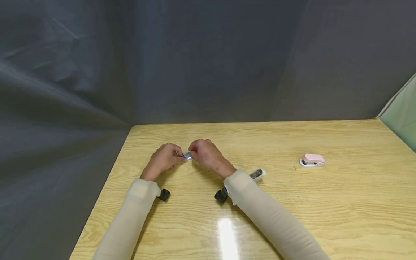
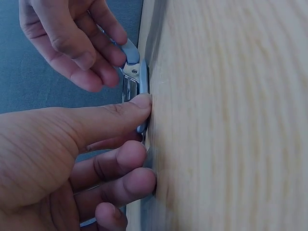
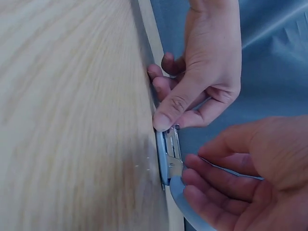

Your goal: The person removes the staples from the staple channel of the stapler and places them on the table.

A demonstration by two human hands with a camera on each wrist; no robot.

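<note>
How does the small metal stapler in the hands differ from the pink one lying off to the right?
The metal stapler is silvery blue; the pink stapler is pale pink on a white base. The metal one is held between the left hand and right hand, pressed to the table; the pink one lies untouched, apart from both hands. The metal one shows its inner channel; the pink one looks closed. Both are small and rest on the same table.

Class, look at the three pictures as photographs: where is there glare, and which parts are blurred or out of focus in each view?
Head view: a bright streak of glare on the table near the front edge; the rest is fairly sharp. Left wrist view: the wood grain is smeared, the left hand and metal stapler clearer. Right wrist view: the grain is likewise soft, the right hand slightly blurred.
</note>
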